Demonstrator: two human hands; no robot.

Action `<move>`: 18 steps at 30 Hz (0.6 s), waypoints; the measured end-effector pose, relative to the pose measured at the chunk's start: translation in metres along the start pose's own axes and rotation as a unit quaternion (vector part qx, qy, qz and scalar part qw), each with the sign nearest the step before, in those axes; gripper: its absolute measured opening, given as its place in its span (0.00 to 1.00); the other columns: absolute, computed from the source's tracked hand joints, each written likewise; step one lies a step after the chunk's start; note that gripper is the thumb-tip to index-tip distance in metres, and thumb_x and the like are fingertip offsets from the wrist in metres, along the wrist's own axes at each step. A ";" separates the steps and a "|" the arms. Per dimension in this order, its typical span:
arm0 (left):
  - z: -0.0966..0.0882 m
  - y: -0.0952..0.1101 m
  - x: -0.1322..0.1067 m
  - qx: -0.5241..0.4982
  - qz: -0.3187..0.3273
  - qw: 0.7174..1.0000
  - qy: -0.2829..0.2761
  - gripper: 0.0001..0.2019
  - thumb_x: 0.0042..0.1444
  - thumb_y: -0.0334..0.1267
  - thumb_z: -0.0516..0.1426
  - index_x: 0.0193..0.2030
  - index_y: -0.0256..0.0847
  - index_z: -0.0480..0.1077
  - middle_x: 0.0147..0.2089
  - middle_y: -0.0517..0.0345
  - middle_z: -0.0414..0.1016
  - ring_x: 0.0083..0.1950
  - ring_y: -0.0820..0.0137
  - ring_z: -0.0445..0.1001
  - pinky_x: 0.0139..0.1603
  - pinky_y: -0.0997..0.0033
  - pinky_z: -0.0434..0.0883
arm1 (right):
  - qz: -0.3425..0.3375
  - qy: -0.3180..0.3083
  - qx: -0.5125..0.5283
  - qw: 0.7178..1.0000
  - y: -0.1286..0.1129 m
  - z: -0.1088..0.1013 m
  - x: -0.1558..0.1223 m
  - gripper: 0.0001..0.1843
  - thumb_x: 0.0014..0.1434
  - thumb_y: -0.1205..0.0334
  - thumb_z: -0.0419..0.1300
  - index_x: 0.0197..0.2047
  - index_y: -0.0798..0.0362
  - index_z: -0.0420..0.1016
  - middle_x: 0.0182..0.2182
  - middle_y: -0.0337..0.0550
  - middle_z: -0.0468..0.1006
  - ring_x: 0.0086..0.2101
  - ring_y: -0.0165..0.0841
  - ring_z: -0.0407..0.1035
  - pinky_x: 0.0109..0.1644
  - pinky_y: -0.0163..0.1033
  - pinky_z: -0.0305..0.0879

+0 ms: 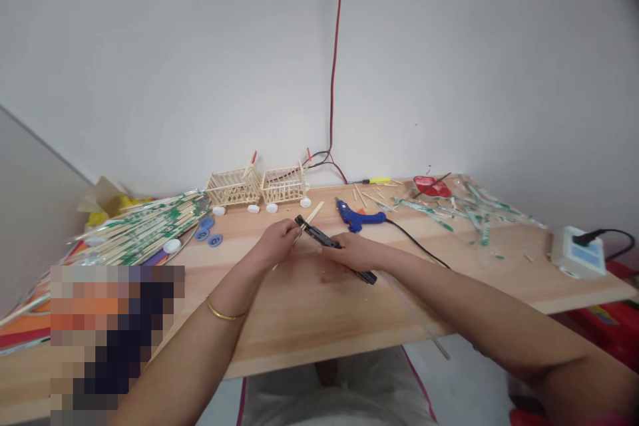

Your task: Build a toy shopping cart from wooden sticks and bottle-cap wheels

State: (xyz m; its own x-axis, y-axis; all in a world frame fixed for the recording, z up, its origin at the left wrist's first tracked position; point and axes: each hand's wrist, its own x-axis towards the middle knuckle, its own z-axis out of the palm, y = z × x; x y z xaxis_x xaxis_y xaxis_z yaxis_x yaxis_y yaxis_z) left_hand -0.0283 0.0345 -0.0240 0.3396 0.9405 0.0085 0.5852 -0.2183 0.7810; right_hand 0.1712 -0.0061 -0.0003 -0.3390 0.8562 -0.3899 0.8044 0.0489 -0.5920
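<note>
My left hand [277, 243] is closed in a pinch on a thin wooden stick [313, 213] that points up and to the right. My right hand [352, 251] is wrapped round a black hand tool [316, 234], likely cutters, whose head meets the stick near my left fingers; its handles stick out behind the hand. Both hands hover just above the wooden table [309, 306]. A gold bangle [224, 313] sits on my left wrist.
Two small stick-built carts [257, 188] with white wheels stand at the back. A blue glue gun [358, 216] lies behind my right hand. A pile of wrapped sticks [142, 229] and blue caps [207, 231] lie left; torn wrappers [456, 210] and a white power adapter [579, 253] right.
</note>
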 end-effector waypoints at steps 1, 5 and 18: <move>0.001 0.000 -0.002 -0.012 -0.011 1.000 -0.009 0.10 0.56 0.40 0.49 0.26 0.41 0.62 0.18 0.64 0.63 0.20 0.73 0.61 0.24 0.75 0.56 | 0.002 -0.004 -0.001 1.000 0.000 0.000 -0.001 0.27 0.60 0.38 0.47 0.26 0.53 0.65 0.22 0.42 0.73 0.24 0.31 0.67 0.27 0.33 0.56; 0.002 0.001 -0.007 -0.078 -0.050 0.995 -0.045 0.09 0.56 0.42 0.49 0.28 0.42 0.61 0.16 0.66 0.63 0.17 0.75 0.60 0.19 0.77 0.54 | 0.009 -0.027 0.008 1.000 0.000 -0.002 -0.006 0.30 0.59 0.33 0.46 0.26 0.53 0.65 0.23 0.43 0.75 0.23 0.30 0.67 0.27 0.33 0.57; -0.001 0.011 -0.014 -0.162 -0.052 0.985 -0.037 0.11 0.54 0.44 0.53 0.27 0.40 0.63 0.14 0.67 0.62 0.15 0.78 0.57 0.17 0.79 0.51 | 0.001 -0.020 0.017 1.000 -0.003 -0.007 -0.018 0.32 0.56 0.30 0.45 0.28 0.53 0.66 0.24 0.42 0.74 0.23 0.30 0.66 0.26 0.33 0.57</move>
State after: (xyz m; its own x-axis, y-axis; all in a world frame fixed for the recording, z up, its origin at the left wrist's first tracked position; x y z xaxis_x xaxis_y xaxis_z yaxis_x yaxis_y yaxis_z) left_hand -0.0276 0.0193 -0.0147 0.3501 0.9293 -0.1175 0.3582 -0.0169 0.9335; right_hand 0.1783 -0.0180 0.0127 -0.3582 0.8345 -0.4187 0.7880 0.0297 -0.6149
